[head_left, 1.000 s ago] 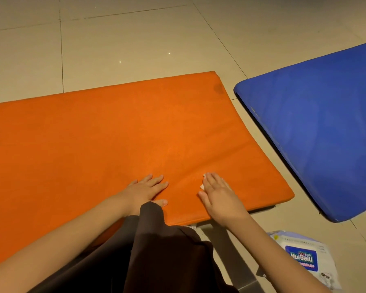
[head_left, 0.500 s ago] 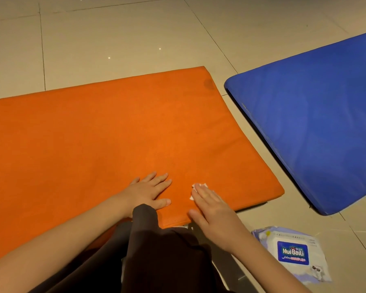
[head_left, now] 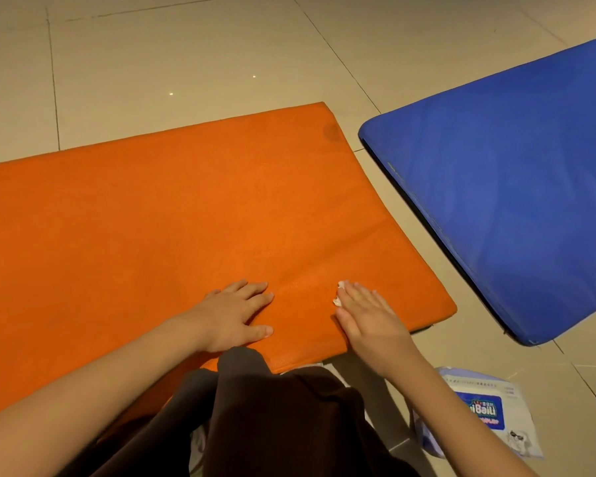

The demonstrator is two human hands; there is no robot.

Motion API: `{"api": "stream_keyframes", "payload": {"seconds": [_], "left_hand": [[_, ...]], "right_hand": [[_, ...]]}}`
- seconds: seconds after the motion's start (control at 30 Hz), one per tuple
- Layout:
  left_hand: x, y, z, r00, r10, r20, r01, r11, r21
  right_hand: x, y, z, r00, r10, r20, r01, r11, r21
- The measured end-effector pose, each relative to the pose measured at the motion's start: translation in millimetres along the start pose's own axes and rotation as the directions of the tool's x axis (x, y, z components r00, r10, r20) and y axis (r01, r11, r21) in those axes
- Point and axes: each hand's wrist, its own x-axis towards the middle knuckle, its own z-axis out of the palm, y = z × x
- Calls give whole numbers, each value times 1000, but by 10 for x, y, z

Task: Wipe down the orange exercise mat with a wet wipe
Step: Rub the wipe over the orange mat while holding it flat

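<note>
Orange mat [head_left: 186, 218], near edge: left grip [head_left: 233, 313] flat, right grip [head_left: 365, 315] flat, apparently pressing wipe [head_left: 338, 300].

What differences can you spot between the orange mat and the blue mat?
The orange mat has the left hand and the right hand on it, the right pressing a wipe; the blue mat is untouched. The orange mat has a dark spot near its far corner; the blue mat shows no such spot. Both lie flat on the tiled floor.
</note>
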Motion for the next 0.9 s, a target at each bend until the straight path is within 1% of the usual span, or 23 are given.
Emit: {"api": "stream_keyframes", "payload": {"seconds": [0.03, 0.07, 0.13, 0.2, 0.23, 0.3, 0.33, 0.37, 0.4, 0.43, 0.5, 0.53, 0.57, 0.67, 0.7, 0.73, 0.8, 0.87, 0.9], "left_hand": [[35, 9, -45, 1000, 2, -14, -2, 1000, 14], [75, 29, -88, 999, 9, -37, -8, 1000, 14], [155, 118, -122, 998, 28, -58, -29, 999, -16], [223, 226, -77, 998, 47, -32, -47, 999, -8], [241, 264, -42, 999, 45, -17, -45, 999, 9], [268, 285, -6, 999, 36, -18, -35, 999, 34], [273, 285, -7, 999, 34, -24, -33, 998, 45], [265, 282, -22, 999, 32, -31, -30, 998, 58], [260, 285, -41, 999, 32, -35, -30, 997, 68], [256, 293, -53, 999, 34, -36, -31, 997, 75], [246, 310, -68, 998, 40, -41, -36, 996, 83], [240, 315, -71, 998, 40, -40, -37, 996, 82], [239, 317, -80, 999, 39, -37, -36, 996, 81], [253, 334, -109, 999, 32, -40, -29, 996, 83], [260, 347, -111, 999, 29, -45, -25, 996, 82], [264, 358, -114, 998, 27, -50, -23, 997, 79], [267, 378, -109, 998, 24, -65, -19, 997, 76], [270, 414, -87, 996, 23, -83, -17, 997, 75], [270, 436, -73, 996, 25, -86, -18, 997, 78]], "right_hand": [[23, -30, 17, 1000, 8, -3, -8, 1000, 18], [-8, -83, 47, 1000, -19, -6, 19, 999, 49], [-165, -134, 117, 992, -123, 10, 121, 990, 76], [-234, -22, 112, 988, -154, 27, 153, 988, 31], [-194, 58, 83, 991, -134, 5, 134, 991, -4], [-34, 166, 44, 998, -34, -54, 32, 999, -43], [30, 162, 50, 997, 17, -75, -19, 999, -32], [58, 110, 72, 997, 39, -68, -40, 999, -7], [42, 51, 104, 998, 15, -63, -14, 1000, 11], [-10, 20, 149, 998, -42, -57, 42, 999, 3], [-122, 37, 167, 988, -139, -72, 135, 989, -56], [-138, 103, 158, 989, -135, -55, 130, 988, -87], [-121, 174, 127, 995, -91, -40, 87, 991, -101], [74, 270, 67, 990, 82, -115, -89, 995, -53], [105, 223, 84, 986, 116, -121, -119, 993, -23], [89, 155, 97, 989, 104, -103, -102, 995, 16], [-46, 71, 140, 999, 4, -53, -3, 1000, 26], [-128, 150, 129, 998, -47, -38, 45, 998, -47], [-91, 227, 100, 998, -22, -55, 18, 997, -75]]}}
